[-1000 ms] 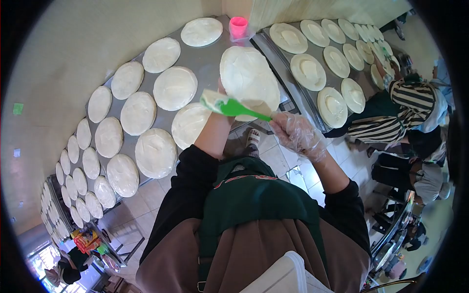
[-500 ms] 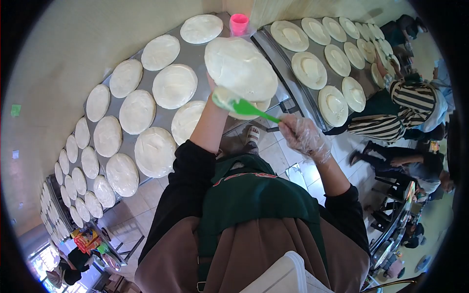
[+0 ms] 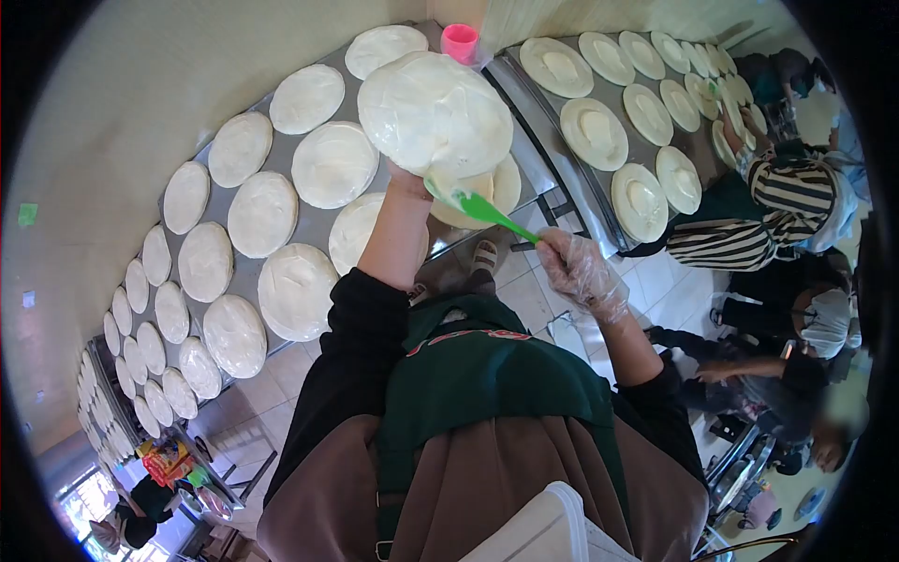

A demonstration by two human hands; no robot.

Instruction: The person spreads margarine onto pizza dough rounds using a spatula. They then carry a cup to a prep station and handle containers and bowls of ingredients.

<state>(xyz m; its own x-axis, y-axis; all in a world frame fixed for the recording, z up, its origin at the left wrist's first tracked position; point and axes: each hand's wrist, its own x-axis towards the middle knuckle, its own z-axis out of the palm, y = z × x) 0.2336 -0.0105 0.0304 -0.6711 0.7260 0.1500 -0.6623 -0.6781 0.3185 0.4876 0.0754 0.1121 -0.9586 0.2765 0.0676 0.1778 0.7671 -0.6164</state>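
My left hand [image 3: 407, 183] holds the disc [image 3: 435, 112] from beneath, fingers hidden, raised over the tabletop [image 3: 245, 272] near its right edge. My right hand [image 3: 576, 272] is closed round the handle of the spatula [image 3: 482, 208]; its coated blade is at the disc's near rim, contact unclear. Handling estimate: disc fairly light; white coating soft, slick, easily marred. Stiffness cannot be judged. Best hold: palm spread under the middle, fingers off the top.

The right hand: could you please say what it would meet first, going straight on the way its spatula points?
Leading with the green spatula, the right hand would probably meet the left hand first, though depth is unclear.
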